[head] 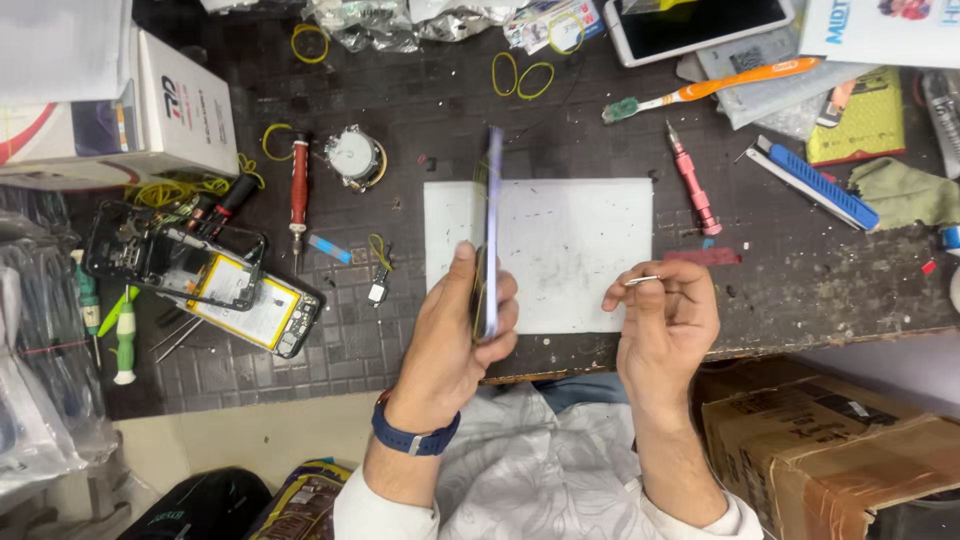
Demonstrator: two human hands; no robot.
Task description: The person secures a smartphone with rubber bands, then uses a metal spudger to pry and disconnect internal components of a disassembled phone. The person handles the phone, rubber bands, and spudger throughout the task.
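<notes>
Head view is showing both hands working above a dark, cluttered desk. Left hand is gripping a smartphone edge-on, holding it upright so that only its thin side is facing the camera; the fingers are wrapping the lower part of the phone, closed firmly on it, and a blue wristband is sitting on the wrist. Right hand is pinching a small metal tool, thin and silver, between thumb and forefinger, with the tip pointing left toward the phone but staying apart from it; what kind of tool it is cannot be told. Both hands are hovering over a white work mat lying at the near edge of the desk. A pink screwdriver is lying just beside the mat's right edge, and a red screwdriver is lying to the mat's left. An opened phone body with exposed battery is resting at the far left. An orange toothbrush and a blue utility knife are lying toward the upper right.
</notes>
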